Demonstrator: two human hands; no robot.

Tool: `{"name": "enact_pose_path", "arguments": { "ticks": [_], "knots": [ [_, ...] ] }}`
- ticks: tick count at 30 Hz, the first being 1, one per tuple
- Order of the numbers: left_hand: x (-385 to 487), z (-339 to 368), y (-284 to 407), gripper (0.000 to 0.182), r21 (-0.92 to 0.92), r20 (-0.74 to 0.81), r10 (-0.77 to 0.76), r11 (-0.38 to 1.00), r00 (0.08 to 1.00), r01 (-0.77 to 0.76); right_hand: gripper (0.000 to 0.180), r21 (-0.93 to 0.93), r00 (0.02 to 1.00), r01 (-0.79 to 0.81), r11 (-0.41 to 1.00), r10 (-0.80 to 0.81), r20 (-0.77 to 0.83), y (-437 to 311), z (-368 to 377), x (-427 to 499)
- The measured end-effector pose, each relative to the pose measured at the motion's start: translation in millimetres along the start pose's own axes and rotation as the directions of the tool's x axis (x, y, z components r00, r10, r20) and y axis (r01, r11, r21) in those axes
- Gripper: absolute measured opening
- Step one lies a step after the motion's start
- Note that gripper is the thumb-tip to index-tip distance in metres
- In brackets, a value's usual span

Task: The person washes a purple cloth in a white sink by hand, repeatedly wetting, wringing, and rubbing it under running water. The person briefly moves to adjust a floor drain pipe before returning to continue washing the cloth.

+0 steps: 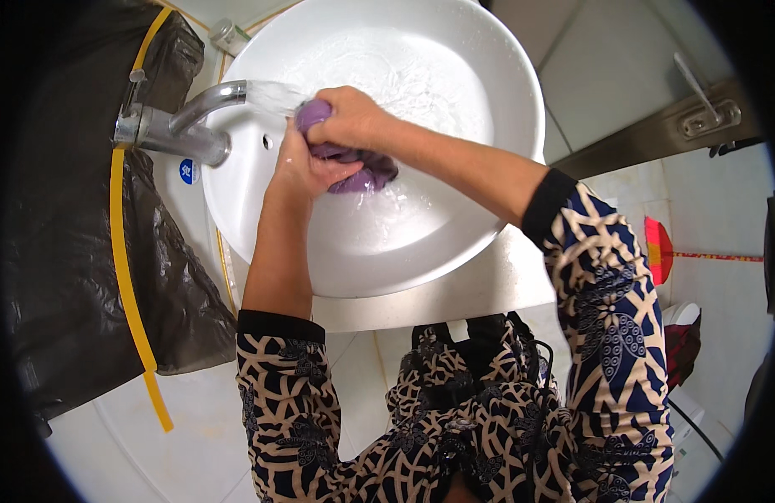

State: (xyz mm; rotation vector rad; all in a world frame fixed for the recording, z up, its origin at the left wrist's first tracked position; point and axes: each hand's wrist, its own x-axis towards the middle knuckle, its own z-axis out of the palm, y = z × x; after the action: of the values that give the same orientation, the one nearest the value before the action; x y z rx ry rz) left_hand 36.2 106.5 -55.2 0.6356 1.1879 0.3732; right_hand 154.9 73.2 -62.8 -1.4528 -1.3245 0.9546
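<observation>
Over a white ceramic washbasin (387,264), both of my hands grip a wet purple cloth (359,180). My right hand (350,119) is closed around its upper end, where a rounded purple bulge sticks out beside the thumb side. Just below and to the left, my left hand (302,160) holds the cloth, with the thumb across it and dark parts of the cloth hanging towards the basin. Water runs from a chrome faucet (205,107) onto the bulge and the hands. Moving water covers the bottom of the basin.
Dark plastic sheeting (66,251) with a yellow strip (123,264) lies left of the faucet. A small glass jar (228,36) stands behind the basin's rim. At the right are a door handle (708,119), a red and orange dustpan (658,250) and dark red cloth (682,349).
</observation>
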Motion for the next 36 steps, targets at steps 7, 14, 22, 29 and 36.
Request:
{"name": "enact_pose_path", "arguments": {
  "ticks": [7,14,22,29,36],
  "knots": [
    [35,-44,-21,0.036,-0.082,0.228,0.358,0.934,0.905,-0.348,0.031,-0.205,0.950,0.252,0.946,-0.282,-0.132,-51,31,-46],
    [-1,11,-10,0.035,-0.271,0.231,0.258,0.943,0.938,-0.193,0.037,-0.515,0.979,0.050,0.855,-0.143,-0.143,-19,3,-5],
    [-12,8,-1,0.051,0.359,-0.393,0.249,0.928,0.885,-0.102,0.058,-0.723,0.906,-0.375,0.580,0.063,-0.418,29,-76,2],
    [1,-10,-4,0.049,-0.205,-0.080,0.014,0.978,0.997,-0.030,0.041,-0.458,0.988,-0.151,0.876,0.143,-0.052,24,-14,12],
    [69,-49,-27,0.038,-0.126,0.481,0.518,0.839,0.707,-0.529,0.025,-0.150,0.903,0.355,0.923,-0.380,-0.201,-51,43,-31]
  ]
}}
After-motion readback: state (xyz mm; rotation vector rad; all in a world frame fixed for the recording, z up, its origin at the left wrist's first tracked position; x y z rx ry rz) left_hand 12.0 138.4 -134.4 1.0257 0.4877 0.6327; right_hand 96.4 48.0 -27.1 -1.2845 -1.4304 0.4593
